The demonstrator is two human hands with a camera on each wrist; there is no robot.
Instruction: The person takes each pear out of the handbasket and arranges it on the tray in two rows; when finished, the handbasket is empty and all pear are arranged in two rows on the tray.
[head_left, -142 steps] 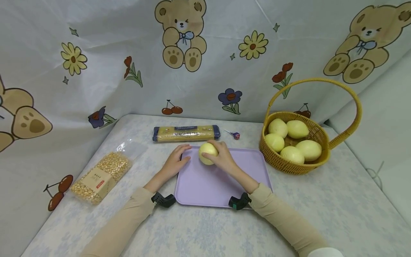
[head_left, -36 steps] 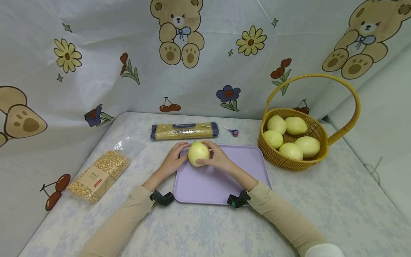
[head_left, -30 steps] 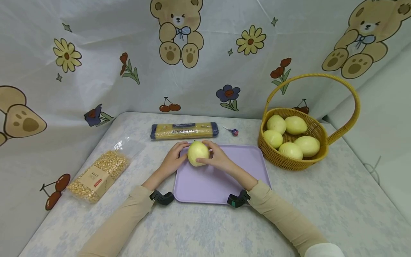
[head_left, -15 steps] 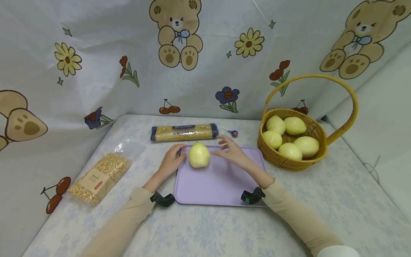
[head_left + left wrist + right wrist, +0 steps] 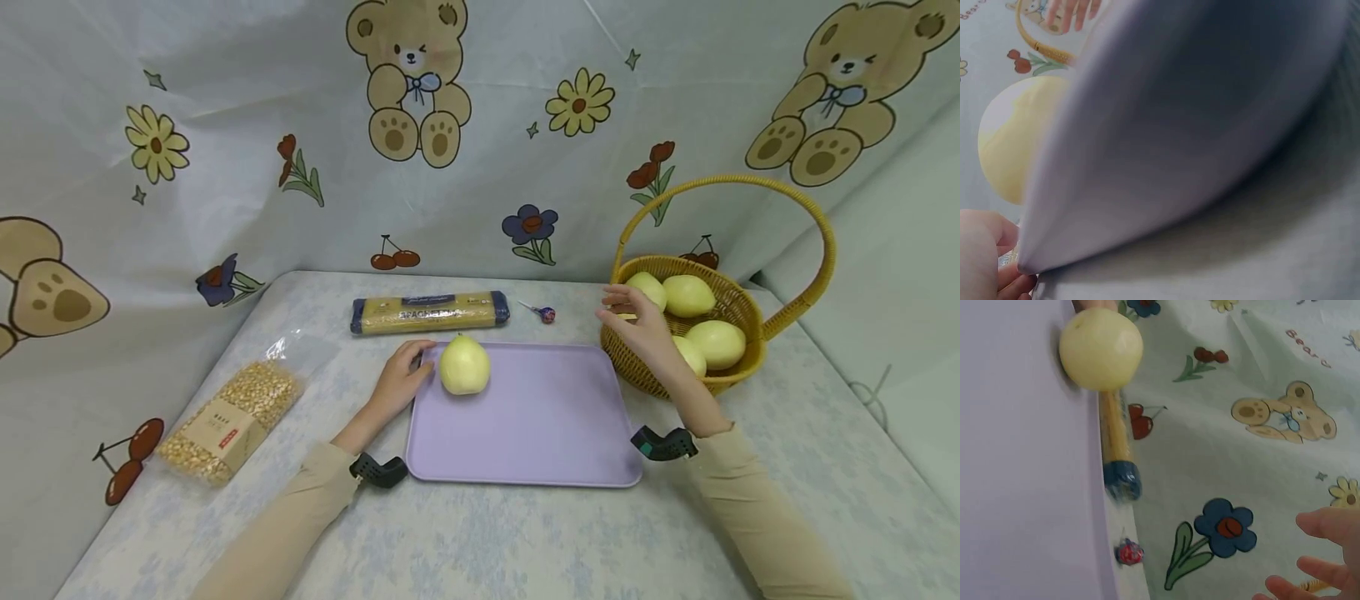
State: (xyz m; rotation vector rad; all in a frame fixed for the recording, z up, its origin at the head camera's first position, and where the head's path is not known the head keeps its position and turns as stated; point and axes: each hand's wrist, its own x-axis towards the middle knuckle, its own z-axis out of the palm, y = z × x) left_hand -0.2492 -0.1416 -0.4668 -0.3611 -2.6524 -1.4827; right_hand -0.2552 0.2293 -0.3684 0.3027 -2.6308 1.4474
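Head cam: R hand (image 5: 641, 327) has let go of yellow fruit (image 5: 464, 367) & moved over to basket (image 5: 626, 360), fingers loosely spread, holding nothing. L hand (image 5: 397, 379) grips corner of tray (image 5: 525, 433). Fruit's on tray, back-left; that placement's prob. done.

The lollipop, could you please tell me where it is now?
In the head view, the lollipop lies on the table beyond the purple tray, just right of the spaghetti packet.

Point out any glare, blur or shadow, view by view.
Head: white glare on the corn bag's clear plastic; left wrist: the tray looms blurred and dark, the yellow fruit whitened at its upper left; right wrist: a soft shadow beside the fruit.
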